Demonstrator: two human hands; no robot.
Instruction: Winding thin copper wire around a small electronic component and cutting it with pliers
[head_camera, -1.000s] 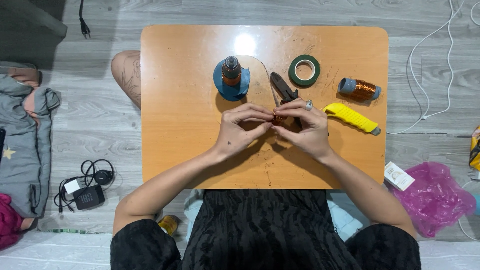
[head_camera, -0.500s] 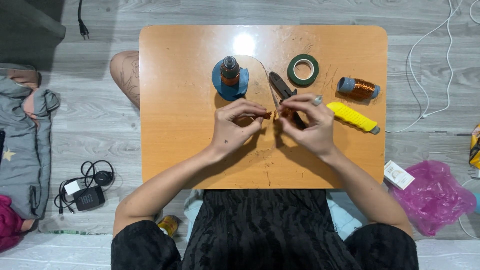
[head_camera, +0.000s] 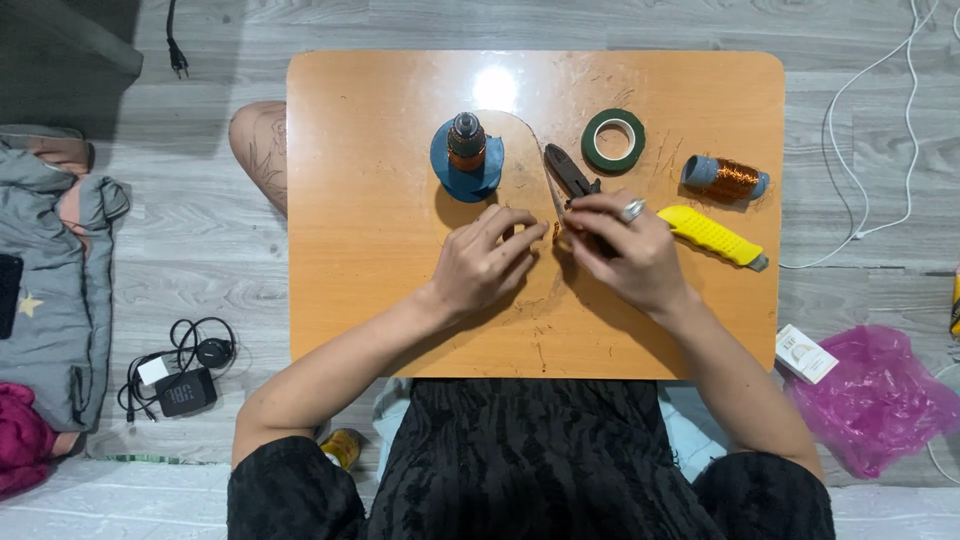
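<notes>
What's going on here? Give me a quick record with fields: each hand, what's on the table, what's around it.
left hand: fingertips pinched on a thin copper wire, meeting the other hand
right hand: wears a ring, pinches the same wire and holds pliers, tips pointing away from the person
table: low, orange wood, scratched
on table: upright copper spool on a blue disc, green tape roll, lying copper spool, yellow utility knife
on floor: pink plastic bag, black charger with cable, grey garment

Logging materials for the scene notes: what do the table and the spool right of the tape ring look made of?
Table: wood or wood-look laminate, glossy; a lamp glare shows on top. Spool: probably copper wire, metallic orange sheen, on a bluish core.
</notes>
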